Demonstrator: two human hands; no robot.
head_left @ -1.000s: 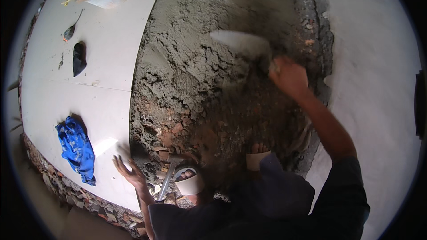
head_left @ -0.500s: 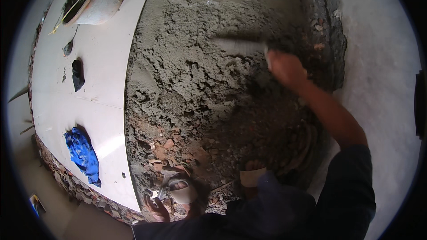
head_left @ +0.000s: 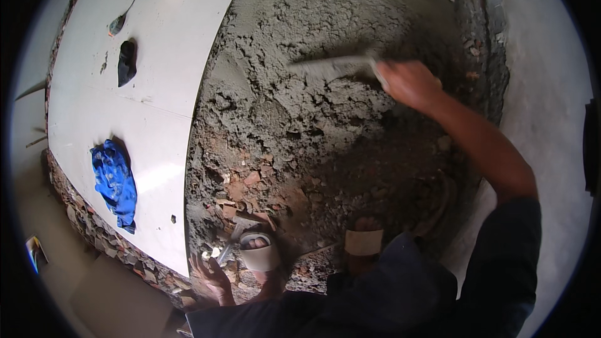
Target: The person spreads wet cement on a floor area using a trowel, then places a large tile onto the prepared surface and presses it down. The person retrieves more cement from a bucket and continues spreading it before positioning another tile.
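Right hand: the right hand (head_left: pixel 407 81) is stretched out over the mortar, its fingers wrapped tight round the handle of one flat grey steel trowel (head_left: pixel 335 66).
Trowel: its blade points to the person's left and lies on or just over the mortar in the upper middle of the bed; whether it touches cannot be told.
Left hand: the left hand (head_left: pixel 211 277) is low at the near edge of the bed, fingers spread apart and holding nothing, resting on the rubble just beside the near foot.
Mortar bed: one broad patch of rough wet grey mortar (head_left: pixel 300 150), cracked and lumpy, with reddish brick bits showing in its lower part.
Tiles: large glossy white floor tiles (head_left: pixel 144 119) lie to the left of the mortar, touching its edge; one joint line is plain, so at least two tiles, and the full count cannot be told.
Cloth: one crumpled blue cloth (head_left: pixel 114 181) lies on the white tiles, well apart from both hands.
Dark things: two small dark objects (head_left: pixel 127 61) lie on the tiles farther off, one larger and one smaller; what they are cannot be told.
Feet: two feet in pale sandals with a wide white strap (head_left: pixel 260 255), one near the left hand and one (head_left: pixel 364 241) to its right, both standing on the mortar's near part.
Brick edge: one strip of broken reddish brick rubble (head_left: pixel 100 238) runs along the tiles' outer edge.
Wall: one grey plastered wall (head_left: pixel 538 87) rises on the right.
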